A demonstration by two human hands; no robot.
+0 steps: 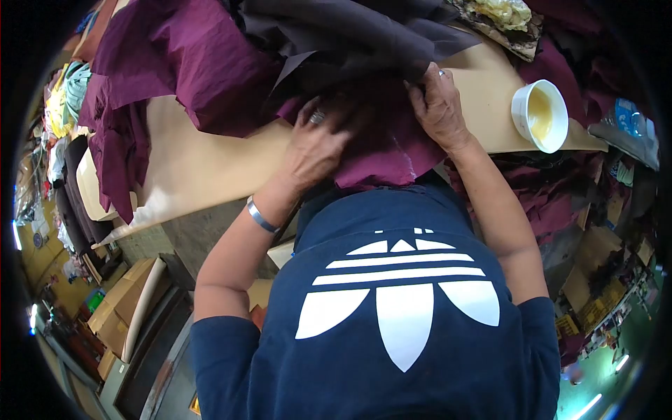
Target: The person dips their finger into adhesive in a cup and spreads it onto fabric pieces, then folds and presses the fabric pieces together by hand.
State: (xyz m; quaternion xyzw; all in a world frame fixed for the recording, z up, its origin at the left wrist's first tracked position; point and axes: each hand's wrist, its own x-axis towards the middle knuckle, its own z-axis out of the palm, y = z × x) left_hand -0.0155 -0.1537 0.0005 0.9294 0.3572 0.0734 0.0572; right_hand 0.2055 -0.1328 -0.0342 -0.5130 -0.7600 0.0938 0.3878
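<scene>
A piece of maroon fabric (381, 154) lies at the table's near edge in front of my body, with a pale line along its right part. My left hand (315, 143), wearing a ring, rests on its left side. Shadow and cloth obscure the left fingertips, so their grip is unclear. At the right, my right hand (439, 108) has its fingers bent at the edge of a dark, nearly black fabric (343, 35), pinching it, with the thumb apart over the maroon piece. More crumpled maroon fabric (189, 63) spreads to the upper left, and its far end is out of view.
A white bowl (519, 115) of yellowish paste stands on the tan tabletop (210, 164) to the right. Beyond it lies a blue-labelled plastic package (630, 126). Maroon scraps (539, 196) hang below the table's right side. Cardboard boxes (126, 297) sit lower left.
</scene>
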